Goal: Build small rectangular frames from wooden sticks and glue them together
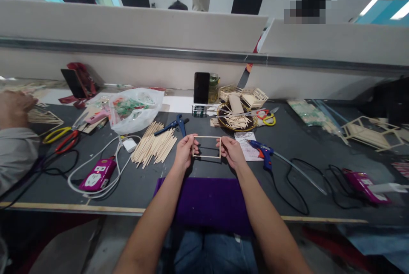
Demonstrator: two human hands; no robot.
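Between my hands I hold a small rectangular frame of thin wooden sticks (207, 137) just above the dark table. My left hand (185, 150) pinches its left side, and my right hand (230, 150) pinches its right side. To the left lies a pile of loose wooden sticks (153, 146), with a blue hand cutter (174, 125) resting at its upper edge. Right of my hands, a blue glue gun (266, 154) with a long glue stick in its back lies by a sheet of paper (247, 142). A purple cloth (211, 201) is spread at the table edge below my hands.
A basket of sticks (236, 125), yellow-handled scissors (270, 119) and a phone (202, 87) stand behind. Leftward are a plastic bag (137, 110), a magenta power strip (98, 174) with cables, and another person's hand (15, 108). A wooden stick structure (370, 133) is at right.
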